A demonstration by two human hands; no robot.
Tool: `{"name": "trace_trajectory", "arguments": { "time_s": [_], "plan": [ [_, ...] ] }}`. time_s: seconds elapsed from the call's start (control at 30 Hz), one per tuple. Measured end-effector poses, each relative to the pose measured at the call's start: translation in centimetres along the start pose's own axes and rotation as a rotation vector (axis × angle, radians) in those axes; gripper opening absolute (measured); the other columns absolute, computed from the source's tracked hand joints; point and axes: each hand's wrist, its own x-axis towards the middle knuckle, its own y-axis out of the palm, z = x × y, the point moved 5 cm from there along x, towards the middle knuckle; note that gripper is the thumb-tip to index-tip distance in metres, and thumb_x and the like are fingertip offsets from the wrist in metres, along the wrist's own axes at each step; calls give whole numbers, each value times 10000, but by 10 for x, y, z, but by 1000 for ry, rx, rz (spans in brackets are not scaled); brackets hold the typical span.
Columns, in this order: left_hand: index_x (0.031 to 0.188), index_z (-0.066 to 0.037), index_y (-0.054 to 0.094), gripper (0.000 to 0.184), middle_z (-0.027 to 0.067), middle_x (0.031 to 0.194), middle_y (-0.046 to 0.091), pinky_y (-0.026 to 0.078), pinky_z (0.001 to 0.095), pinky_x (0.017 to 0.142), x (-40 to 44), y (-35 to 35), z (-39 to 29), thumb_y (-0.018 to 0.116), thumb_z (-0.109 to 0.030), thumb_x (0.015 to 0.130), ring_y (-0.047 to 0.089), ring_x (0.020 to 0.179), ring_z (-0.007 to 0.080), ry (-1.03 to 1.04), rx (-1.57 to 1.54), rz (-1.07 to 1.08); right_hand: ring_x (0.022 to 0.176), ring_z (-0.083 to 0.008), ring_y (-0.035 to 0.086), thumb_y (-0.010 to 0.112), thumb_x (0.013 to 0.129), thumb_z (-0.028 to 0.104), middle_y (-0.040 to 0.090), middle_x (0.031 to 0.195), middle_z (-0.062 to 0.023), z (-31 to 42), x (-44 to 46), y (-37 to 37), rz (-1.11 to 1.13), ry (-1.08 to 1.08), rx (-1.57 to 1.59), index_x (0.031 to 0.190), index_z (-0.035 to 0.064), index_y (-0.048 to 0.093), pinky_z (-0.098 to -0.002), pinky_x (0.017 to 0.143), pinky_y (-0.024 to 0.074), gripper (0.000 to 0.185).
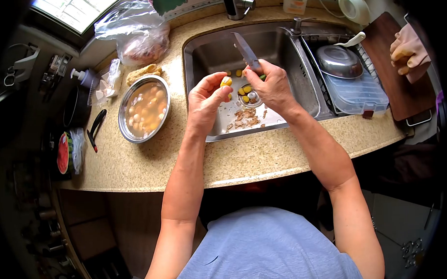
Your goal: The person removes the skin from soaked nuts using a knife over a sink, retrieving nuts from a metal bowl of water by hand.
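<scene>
blue shirt (281,245) fills the foreground. left hand (206,98) pinches a small yellow piece (226,82) between thumb and fingers; right hand (275,87) is wrapped round a knife (246,51), its blade pointing up and away. the piece is just left of the knife, over the sink (201,56). more yellow bits (247,90) and brown scraps (245,119) lie below, partly hidden by the hands. left on the counter (170,158), a bowl (121,113) holds pale lumps (144,112) in cloudy liquid.
</scene>
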Motion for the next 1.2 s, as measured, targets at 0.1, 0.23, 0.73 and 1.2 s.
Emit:
{"name": "trace_trajectory", "arguments": {
  "time_s": [0.1,0.23,0.73,1.2],
  "plan": [
    [1206,1,646,364,52,1033,705,531,244,770,0,-5,2,767,-67,869,654,905,100,-22,-22,-22,726,-83,620,690,937,156,718,803,-29,2,-3,6,88,-14,17,996,5,701,-274,649,505,162],
    [1182,22,653,381,42,981,706,533,226,769,-1,2,1,799,-55,839,639,852,82,-17,36,-11,644,-87,597,695,911,154,683,712,-70,8,-8,14,257,-1,115,948,3,716,-293,590,480,158],
    [1188,3,653,388,65,1026,711,542,212,719,-3,9,-5,805,-59,837,657,892,80,-19,79,35,598,-83,580,682,892,152,656,675,-65,6,-8,13,193,-174,-76,846,-29,663,-292,542,476,188],
    [1186,-36,650,282,56,1060,701,528,242,729,2,-12,4,715,-47,912,661,940,122,-56,-208,-65,694,-343,670,611,953,291,673,741,-153,12,-6,9,185,-66,-235,922,62,649,-425,613,511,234]
  ]
}}
